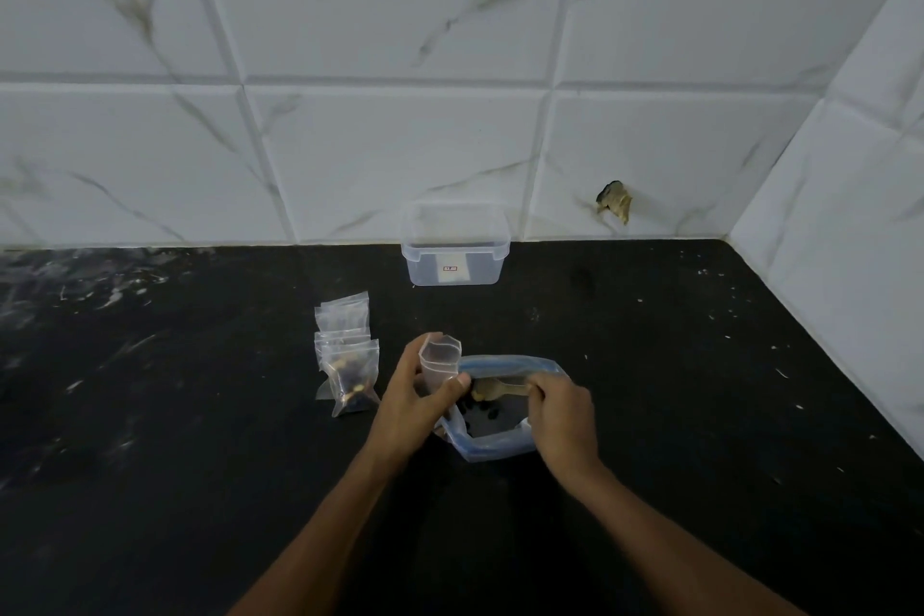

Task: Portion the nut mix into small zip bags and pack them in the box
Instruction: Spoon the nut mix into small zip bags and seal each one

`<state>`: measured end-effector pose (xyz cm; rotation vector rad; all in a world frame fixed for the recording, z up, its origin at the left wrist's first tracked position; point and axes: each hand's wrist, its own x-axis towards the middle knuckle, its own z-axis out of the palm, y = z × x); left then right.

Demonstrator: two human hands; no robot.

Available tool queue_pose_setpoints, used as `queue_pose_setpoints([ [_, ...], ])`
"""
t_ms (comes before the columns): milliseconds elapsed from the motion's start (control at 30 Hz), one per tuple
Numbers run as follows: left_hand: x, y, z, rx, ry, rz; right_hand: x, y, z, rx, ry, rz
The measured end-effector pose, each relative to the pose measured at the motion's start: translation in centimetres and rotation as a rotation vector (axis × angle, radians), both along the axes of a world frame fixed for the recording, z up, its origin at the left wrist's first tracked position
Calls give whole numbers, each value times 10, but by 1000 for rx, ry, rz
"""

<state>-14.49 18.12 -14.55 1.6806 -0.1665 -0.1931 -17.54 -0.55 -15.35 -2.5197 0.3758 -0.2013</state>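
Nearest the camera, the person's two forearms are reaching in over the black countertop [675, 365]. The left hand [410, 403] is gripping a small zip bag [440, 358] between thumb and curled fingers, holding it upright with its mouth pulled open; it is looking empty or nearly so. Just beside it, the right hand [562, 408] is pinching the handle of a spoon [495, 388] whose bowl is sitting inside the large blue-edged bag of nut mix [495, 445]. That big bag is lying open on the counter, touching the small bag, with only a few dark pieces showing at its bottom.

So the portioning appears to be well under way, with another scoop seemingly about to go into the bag in hand.

A little farther out, to the left, a filled small bag [352, 383] is standing on the counter with nuts visible inside, and more small bags [342, 315] are bunched just behind it; how many of those are filled cannot be told.

Farthest back, against the marble-patterned wall tiles [400, 140], the clear plastic box [455, 248] is standing open and looking empty. Packing therefore appears not yet begun: the bag in hand is awaiting filling and sealing, and every portion is waiting to go into the box.
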Motion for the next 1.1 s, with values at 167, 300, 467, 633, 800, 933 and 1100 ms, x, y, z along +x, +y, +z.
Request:
queue_pose_setpoints([
  [167,6,1,-4,6,12,-14,12,16,-1,113,57,-29],
  [300,7,2,-6,0,36,-36,20,18,-5,211,152,-93],
  [467,9,1,-6,-11,28,-31,27,8,1,330,257,-120],
  [633,9,-2,-3,-24,36,-37,28,10,3,229,278,-65],
  [800,11,0,-3,-20,38,-48,31,19,4,609,384,-230],
  [933,12,3,-4,-36,64,-35,28,20,6,759,381,-347],
  [1100,12,3,-1,-51,88,-37,24,15,10,761,346,-372],
])
